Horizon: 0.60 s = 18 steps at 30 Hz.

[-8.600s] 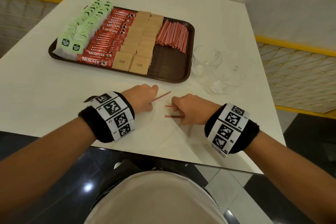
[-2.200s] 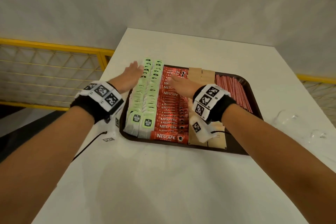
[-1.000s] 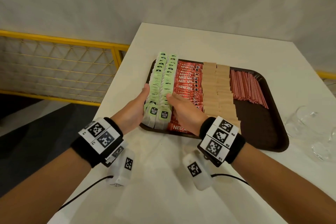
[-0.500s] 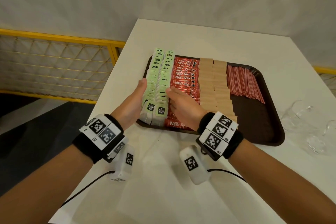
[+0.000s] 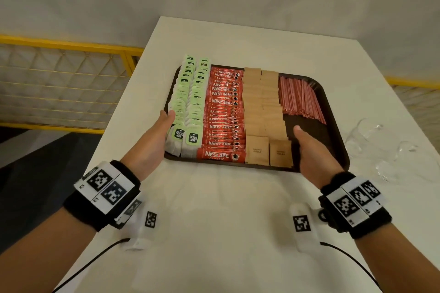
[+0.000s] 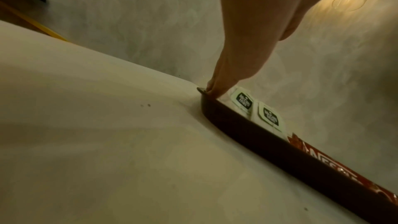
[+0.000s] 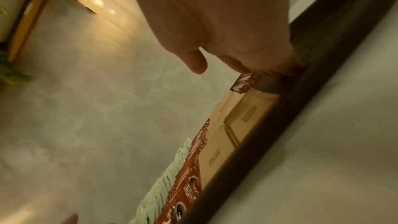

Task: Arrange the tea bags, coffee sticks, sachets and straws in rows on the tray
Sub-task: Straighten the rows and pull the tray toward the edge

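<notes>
The brown plastic tray (image 5: 333, 112) is sitting on the white worktop (image 5: 238, 233) at about twelve o'clock from the person, and its contents are lying in lengthwise rows, probably so each kind reads at a glance: two overlapping rows of pale green paper tea bags (image 5: 190, 102) at the tray's nine o'clock side, then glossy red foil Nescafe coffee sticks (image 5: 223, 114), then two rows of flat, matte brown paper sugar sachets (image 5: 262, 112), and thin red straws (image 5: 297, 97) bunched toward two o'clock. The left hand (image 5: 154, 140) is lying with straight fingers along the outer edge of the tea bags, fingertips touching the tray rim, seemingly squaring that row. The right hand (image 5: 309, 150) is resting flat and relaxed on the bare tray floor just beside the sachets, holding nothing, likely nudging them inward. Clear glass cups (image 5: 381, 145) are standing on the worktop at three o'clock of the tray. The arrangement looks nearly finished.
</notes>
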### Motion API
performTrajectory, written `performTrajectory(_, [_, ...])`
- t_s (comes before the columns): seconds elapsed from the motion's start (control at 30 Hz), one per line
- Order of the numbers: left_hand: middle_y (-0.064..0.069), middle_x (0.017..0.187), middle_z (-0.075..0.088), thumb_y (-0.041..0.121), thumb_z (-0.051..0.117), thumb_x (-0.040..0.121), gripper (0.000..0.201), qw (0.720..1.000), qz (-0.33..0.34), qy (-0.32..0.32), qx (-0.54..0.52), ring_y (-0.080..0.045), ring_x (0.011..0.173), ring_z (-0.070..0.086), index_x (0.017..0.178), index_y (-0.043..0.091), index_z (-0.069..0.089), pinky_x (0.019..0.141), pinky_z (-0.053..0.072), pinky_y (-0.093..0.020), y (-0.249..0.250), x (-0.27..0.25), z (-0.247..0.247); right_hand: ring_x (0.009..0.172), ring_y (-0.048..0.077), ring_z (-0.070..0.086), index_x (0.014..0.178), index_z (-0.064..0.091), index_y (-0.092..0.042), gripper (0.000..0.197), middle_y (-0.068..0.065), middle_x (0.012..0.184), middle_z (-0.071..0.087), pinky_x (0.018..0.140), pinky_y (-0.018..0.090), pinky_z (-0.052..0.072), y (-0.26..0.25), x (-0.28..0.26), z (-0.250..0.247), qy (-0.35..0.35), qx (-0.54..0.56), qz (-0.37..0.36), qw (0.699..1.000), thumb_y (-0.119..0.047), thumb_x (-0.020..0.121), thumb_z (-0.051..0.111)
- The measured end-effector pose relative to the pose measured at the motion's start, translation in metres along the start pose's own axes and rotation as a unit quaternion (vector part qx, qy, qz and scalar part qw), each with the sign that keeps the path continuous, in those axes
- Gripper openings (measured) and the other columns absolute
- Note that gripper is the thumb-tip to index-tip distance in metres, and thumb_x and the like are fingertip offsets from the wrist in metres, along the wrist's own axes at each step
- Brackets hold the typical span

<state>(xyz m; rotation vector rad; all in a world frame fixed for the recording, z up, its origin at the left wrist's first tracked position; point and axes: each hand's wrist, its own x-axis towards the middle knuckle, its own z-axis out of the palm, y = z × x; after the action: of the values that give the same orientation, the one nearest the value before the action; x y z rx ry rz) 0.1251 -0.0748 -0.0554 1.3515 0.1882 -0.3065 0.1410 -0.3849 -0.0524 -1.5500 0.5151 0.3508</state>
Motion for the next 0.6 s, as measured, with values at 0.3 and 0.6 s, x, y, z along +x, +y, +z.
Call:
performTrajectory(0.3, [0.010,0.135,0.053,0.039,0.029,0.100,0.047,0.999,0.031,0.034,0.004,-0.001,0.120,0.052,0.144,0.024,0.034,0.101,0.042,-0.023,-0.007,-0.002,0.013,0.116,0.019,0.057,0.145,0.031,-0.018,0.053,0.004,0.134,0.055,0.098,0.039,0.046,0.009,0.001,0.007,-0.037,0.038,-0.002,0.999,-0.042,0.098,0.037])
performTrajectory(0.6, [0.011,0.136,0.052,0.051,0.030,0.098,0.057,0.998,0.009,0.057,0.028,-0.004,0.123,0.051,0.149,0.026,0.023,0.113,0.029,-0.036,-0.008,-0.002,0.008,0.126,0.017,0.049,0.147,0.027,-0.018,0.061,0.004,0.143,0.046,0.105,0.039,0.039,0.009,0.002,0.002,-0.053,0.002,-0.002,0.999,-0.048,0.095,0.040])
